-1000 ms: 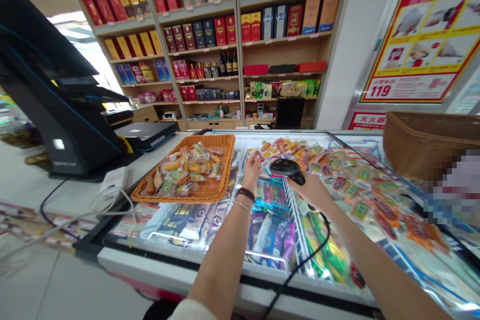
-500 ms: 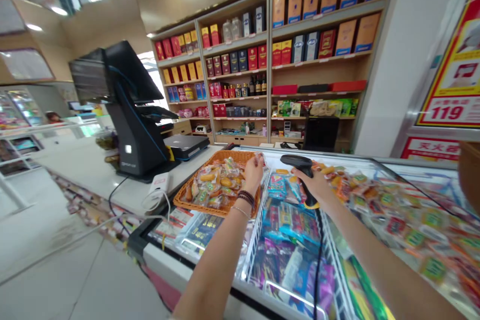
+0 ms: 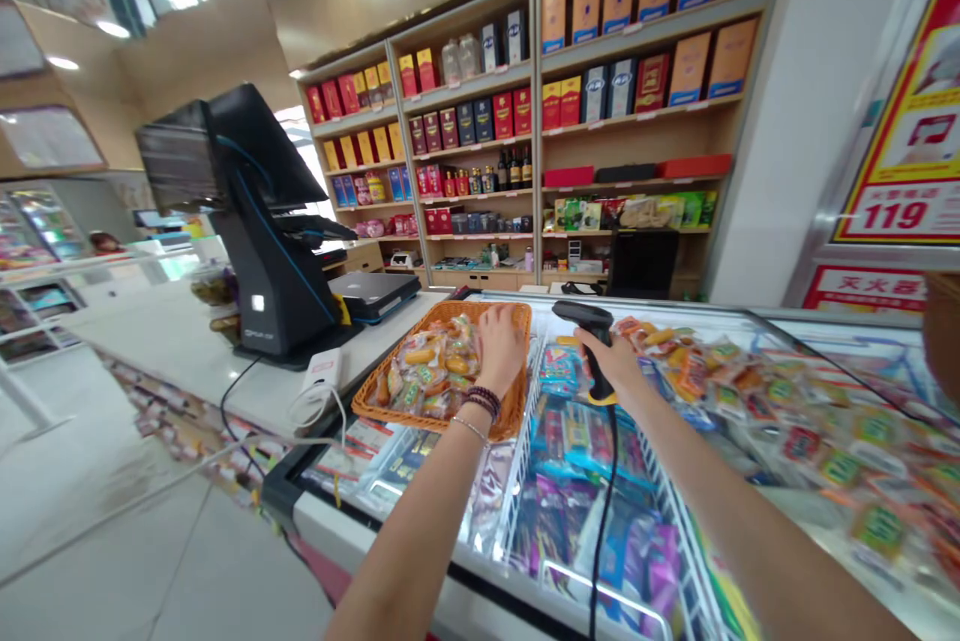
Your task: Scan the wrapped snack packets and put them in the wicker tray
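Observation:
My right hand (image 3: 609, 361) is closed around the grip of a black barcode scanner (image 3: 585, 318), whose cable (image 3: 602, 521) hangs down toward me. The scanner is above the freezer, its head pointing left and forward. My left hand (image 3: 501, 349), with a beaded bracelet on the wrist, reaches into an orange wicker basket (image 3: 517, 413). Its fingers curl downward beside a heap of small clear-wrapped snack packets (image 3: 429, 366). The fingertips are hidden, and I cannot make out what they hold.
Below my arms, a white wire basket (image 3: 517, 491) in the glass-topped freezer holds colourful packs. More wrapped snacks (image 3: 795, 421) lie on the right. A cash register (image 3: 262, 231) and a flat scale (image 3: 375, 295) stand left on the counter. Shelves of boxes (image 3: 472, 121) are behind.
My left hand has moved slightly left and lower, from the basket's far right corner toward the packets. A clear wrapper at its fingertips no longer shows. The scanner has shifted a little left.

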A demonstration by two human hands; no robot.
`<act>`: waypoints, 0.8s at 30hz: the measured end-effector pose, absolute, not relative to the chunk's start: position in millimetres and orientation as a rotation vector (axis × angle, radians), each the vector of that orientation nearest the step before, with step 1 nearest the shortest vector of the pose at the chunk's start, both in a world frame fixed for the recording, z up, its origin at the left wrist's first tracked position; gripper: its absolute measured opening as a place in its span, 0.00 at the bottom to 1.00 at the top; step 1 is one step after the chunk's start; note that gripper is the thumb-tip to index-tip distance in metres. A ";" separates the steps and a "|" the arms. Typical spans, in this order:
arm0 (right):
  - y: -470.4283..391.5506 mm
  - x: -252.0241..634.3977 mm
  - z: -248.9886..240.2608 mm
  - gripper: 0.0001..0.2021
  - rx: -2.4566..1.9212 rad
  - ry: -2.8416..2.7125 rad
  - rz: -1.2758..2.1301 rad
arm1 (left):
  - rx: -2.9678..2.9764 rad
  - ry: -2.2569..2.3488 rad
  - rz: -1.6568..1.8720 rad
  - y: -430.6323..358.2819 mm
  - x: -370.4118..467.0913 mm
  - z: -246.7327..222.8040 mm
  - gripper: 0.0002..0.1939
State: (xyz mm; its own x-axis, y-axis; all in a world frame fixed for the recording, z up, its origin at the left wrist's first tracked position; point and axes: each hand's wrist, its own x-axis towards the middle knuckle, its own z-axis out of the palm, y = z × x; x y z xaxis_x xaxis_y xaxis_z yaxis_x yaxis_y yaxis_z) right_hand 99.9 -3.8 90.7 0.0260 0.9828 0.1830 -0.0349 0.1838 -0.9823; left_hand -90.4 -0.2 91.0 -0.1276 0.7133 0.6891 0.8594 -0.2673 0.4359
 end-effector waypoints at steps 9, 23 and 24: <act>-23.6 206.9 72.7 0.16 -1.161 -0.948 0.941 | -2.490 -1.763 -1.061 33.6 42.3 72.4 0.20; -24.2 215.5 36.0 0.19 -1.294 -1.038 0.913 | -2.451 -1.970 -1.342 43.2 46.9 12.4 0.13; -24.2 215.1 34.8 0.19 -1.316 -1.068 0.911 | -2.440 -1.951 -1.566 45.2 42.9 8.0 0.11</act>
